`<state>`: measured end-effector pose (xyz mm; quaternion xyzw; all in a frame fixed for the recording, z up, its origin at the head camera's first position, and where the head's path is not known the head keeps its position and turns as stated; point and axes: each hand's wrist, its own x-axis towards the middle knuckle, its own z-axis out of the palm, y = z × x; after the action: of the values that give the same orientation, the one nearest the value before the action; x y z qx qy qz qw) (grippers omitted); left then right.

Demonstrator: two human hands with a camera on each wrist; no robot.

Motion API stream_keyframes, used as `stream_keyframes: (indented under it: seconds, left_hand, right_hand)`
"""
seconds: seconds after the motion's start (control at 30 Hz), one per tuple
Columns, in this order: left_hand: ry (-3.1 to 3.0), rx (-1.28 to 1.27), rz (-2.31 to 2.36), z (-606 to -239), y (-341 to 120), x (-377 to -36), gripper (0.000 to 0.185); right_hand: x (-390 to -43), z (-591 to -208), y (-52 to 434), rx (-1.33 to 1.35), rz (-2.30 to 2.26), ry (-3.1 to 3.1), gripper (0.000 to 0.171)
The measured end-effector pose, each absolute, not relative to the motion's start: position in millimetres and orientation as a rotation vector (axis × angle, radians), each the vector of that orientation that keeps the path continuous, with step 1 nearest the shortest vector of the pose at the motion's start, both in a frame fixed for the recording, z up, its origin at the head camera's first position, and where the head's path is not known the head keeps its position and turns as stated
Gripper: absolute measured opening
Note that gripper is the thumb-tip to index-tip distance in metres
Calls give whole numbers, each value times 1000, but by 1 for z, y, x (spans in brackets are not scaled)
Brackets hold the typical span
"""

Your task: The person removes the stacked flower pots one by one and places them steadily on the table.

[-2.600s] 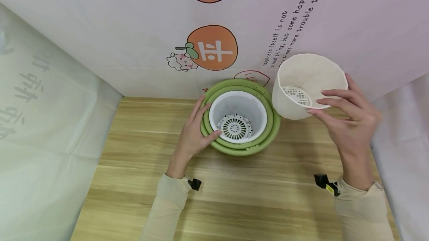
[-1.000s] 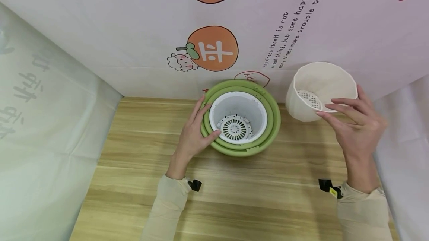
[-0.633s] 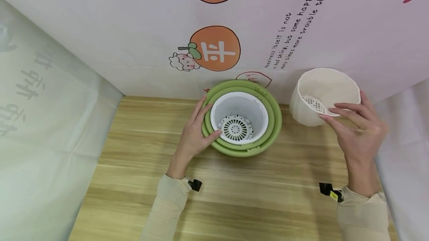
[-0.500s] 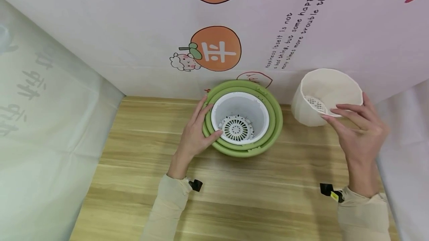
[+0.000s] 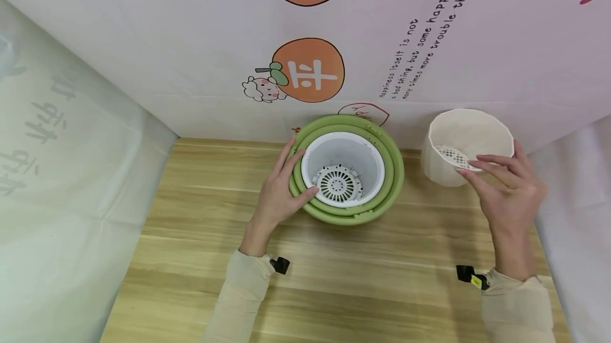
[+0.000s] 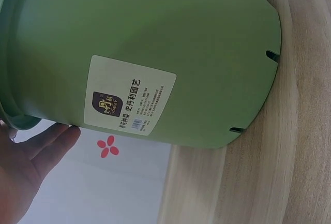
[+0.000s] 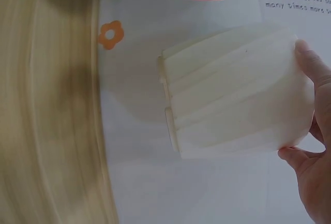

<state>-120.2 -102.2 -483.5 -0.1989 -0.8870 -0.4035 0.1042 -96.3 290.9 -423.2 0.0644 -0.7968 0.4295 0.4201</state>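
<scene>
Nested flower pots stand at the back of the table: an outer green pot, a second green rim inside it, and a white pot with a slotted round base innermost. My left hand holds the stack at its left side, fingers along the green rim and thumb over toward the white one. In the left wrist view, the green pot shows a paper label. My right hand pinches the rim of a cream flower pot with a perforated bottom. The right wrist view shows this pot raised off the table.
The wooden table ends at a printed cloth backdrop right behind the pots. Cloth hangs at the left and right sides too.
My right hand has carried the cream pot to the right, away from the green stack, and lower toward the table. My left hand keeps its place on the stack.
</scene>
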Motion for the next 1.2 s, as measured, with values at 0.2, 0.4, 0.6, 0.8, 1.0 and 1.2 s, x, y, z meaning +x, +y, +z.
stream_keyframes:
  seconds: [0.2,0.4,0.6,0.8,1.0,1.2]
  left_hand:
    - [-2610,-587,-1184,-484,-103,-120,88]
    - [-2625,-579,-1185,-484,-103,-119,86]
    - [-2614,-588,-1184,-484,-103,-120,85]
    - [-2612,-593,-1179,-483,-101,-120,86]
    - [-2598,-594,-1187,-484,-101,-120,86]
    - [-2593,-598,-1175,-484,-102,-120,87]
  right_hand:
    - [-98,-433,298,154,1036,-2012,24]
    - [-99,-444,307,129,1024,-2015,23]
    - [-103,-460,321,112,1017,-2039,21]
    - [-103,-469,330,87,985,-2071,21]
    - [-103,-475,333,82,965,-2081,20]
    - [-104,-481,335,86,956,-2063,21]
